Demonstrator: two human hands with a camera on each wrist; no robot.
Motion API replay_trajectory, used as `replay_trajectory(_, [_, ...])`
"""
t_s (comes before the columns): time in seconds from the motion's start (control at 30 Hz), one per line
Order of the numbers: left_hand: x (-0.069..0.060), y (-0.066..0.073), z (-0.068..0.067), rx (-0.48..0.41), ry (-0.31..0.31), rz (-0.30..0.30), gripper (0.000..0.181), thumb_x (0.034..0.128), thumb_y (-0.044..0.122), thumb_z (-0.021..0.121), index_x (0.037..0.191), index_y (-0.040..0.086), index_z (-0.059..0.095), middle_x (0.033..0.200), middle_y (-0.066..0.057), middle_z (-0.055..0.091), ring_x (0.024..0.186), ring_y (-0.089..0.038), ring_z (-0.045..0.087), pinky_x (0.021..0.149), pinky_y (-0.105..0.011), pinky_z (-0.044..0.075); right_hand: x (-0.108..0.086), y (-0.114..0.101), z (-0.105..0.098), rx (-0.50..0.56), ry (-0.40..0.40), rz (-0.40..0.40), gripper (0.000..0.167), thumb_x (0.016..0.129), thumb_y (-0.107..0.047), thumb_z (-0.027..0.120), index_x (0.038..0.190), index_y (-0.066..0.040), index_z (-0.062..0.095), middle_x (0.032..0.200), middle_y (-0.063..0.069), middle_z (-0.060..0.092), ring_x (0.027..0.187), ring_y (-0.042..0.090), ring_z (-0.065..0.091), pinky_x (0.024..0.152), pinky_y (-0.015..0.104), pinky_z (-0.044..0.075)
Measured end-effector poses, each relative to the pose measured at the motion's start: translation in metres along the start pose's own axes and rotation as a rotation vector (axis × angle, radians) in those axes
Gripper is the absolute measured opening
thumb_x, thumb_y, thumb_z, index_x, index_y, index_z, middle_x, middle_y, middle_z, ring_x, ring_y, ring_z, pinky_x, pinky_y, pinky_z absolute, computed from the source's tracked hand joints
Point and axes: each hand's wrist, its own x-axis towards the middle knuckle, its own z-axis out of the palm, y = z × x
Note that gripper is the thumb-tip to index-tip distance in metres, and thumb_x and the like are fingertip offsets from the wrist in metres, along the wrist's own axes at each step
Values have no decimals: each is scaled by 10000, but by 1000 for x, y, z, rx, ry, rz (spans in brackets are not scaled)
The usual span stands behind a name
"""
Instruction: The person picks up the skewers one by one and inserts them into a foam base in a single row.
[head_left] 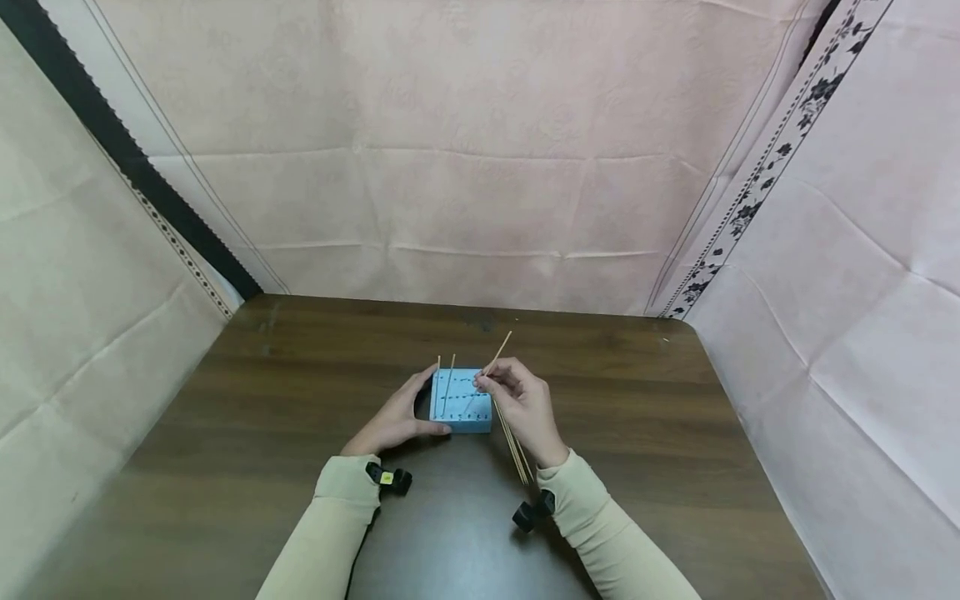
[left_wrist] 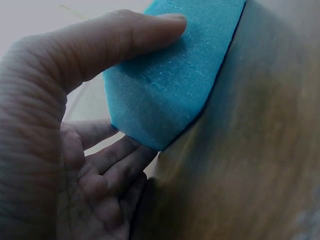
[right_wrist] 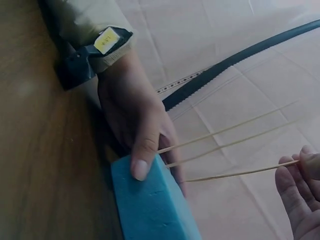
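A light blue foam block (head_left: 471,425) sits on the table, its top marked with rows of small dark spots. My left hand (head_left: 397,415) grips its left end; in the left wrist view the thumb presses one face of the block (left_wrist: 185,85) and the fingers reach behind. Two thin wooden skewers (right_wrist: 220,132) stand in the block near that hand. Between thumb and fingertips, my right hand (head_left: 525,406) pinches another skewer (right_wrist: 235,175), whose far end reaches the block's top; whether it has gone in cannot be told.
Several more skewers (head_left: 513,450) extend below the right hand; whether held or lying on the table is unclear. Dark wrist cameras (head_left: 392,478) sit on both wrists. The brown wooden table (head_left: 615,417) is bounded by pale cloth walls (head_left: 465,217) behind and at the sides.
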Motion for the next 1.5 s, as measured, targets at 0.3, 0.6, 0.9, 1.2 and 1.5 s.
replay_trajectory(0.3, [2,2,-4,-4,-3,5,1186,686,536,898,1617,311,199,1623,-69,277,1467,-330,278,1110,-662,262,5,-26,15,-60,-6,-50,96,932,63,663,1024,56,638,965,204,703,876,375,708,800,315,581])
replay_trajectory(0.6, [2,1,-5,8,-1,-4,1181,694,524,898,1618,293,199,1621,-72,279,1461,-332,287,1107,-667,263,8,-19,23,-101,11,-85,94,921,65,675,1008,63,639,937,188,707,843,340,714,752,346,589])
replay_trajectory(0.9, [2,-1,-4,-3,-1,-7,1190,679,571,888,1616,305,204,1621,-71,279,1462,-337,284,1105,-676,257,7,11,24,-106,7,-93,91,950,-56,687,1038,-54,662,972,78,713,880,226,724,777,317,585])
replay_trajectory(1.2, [0,0,-3,0,6,-11,1170,689,540,894,1612,318,211,1610,-66,294,1433,-332,322,1093,-667,283,1,22,28,-238,-61,-159,76,961,-129,692,1037,-126,685,976,-25,708,902,100,695,795,286,577])
replay_trajectory(1.5, [-1,1,-1,-12,-1,11,1159,706,524,890,1616,310,206,1601,-50,305,1392,-320,365,1072,-639,321,-6,29,31,-297,-88,-101,76,943,-132,723,1017,-145,713,962,-68,709,887,54,675,807,282,571])
